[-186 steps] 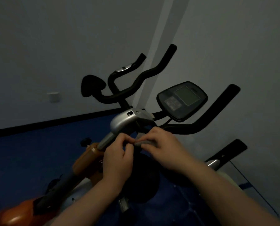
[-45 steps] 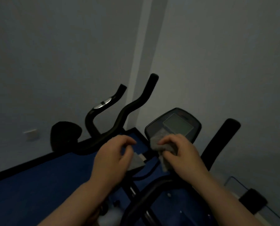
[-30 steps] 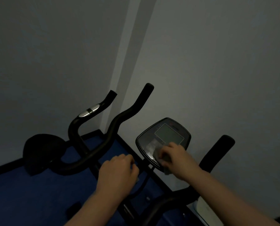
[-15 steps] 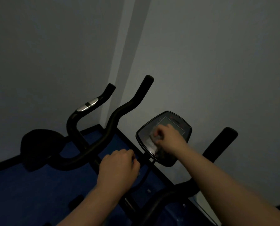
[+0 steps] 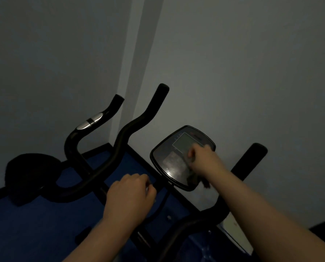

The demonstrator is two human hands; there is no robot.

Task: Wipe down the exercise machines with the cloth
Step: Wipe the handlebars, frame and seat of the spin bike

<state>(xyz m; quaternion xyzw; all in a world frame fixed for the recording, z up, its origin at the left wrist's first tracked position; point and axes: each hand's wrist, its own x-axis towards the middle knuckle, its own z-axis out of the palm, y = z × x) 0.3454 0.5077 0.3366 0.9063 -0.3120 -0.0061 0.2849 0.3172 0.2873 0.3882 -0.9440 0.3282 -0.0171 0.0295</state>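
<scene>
Right hand (image 5: 203, 159) rubs a bunched grey cloth (image 5: 194, 179) over the black oval console (image 5: 169, 161); left hand (image 5: 131, 197) grips the bike's black centre bar (image 5: 157, 184); handlebars likely next

Small home gym or workout rm, dimly lit. Evidence: exercise bike (image 5: 120, 167) w/ curved black handlebars (image 5: 139, 120) and a console display (image 5: 176, 157) near centre; a 2nd bike's seat (image 5: 29, 173) and handlebar (image 5: 93, 121) far left. Blue floor mat (image 5: 35, 224) w/ dark skirting, plain grey walls (image 5: 252, 72) meeting at a corner behind.
</scene>
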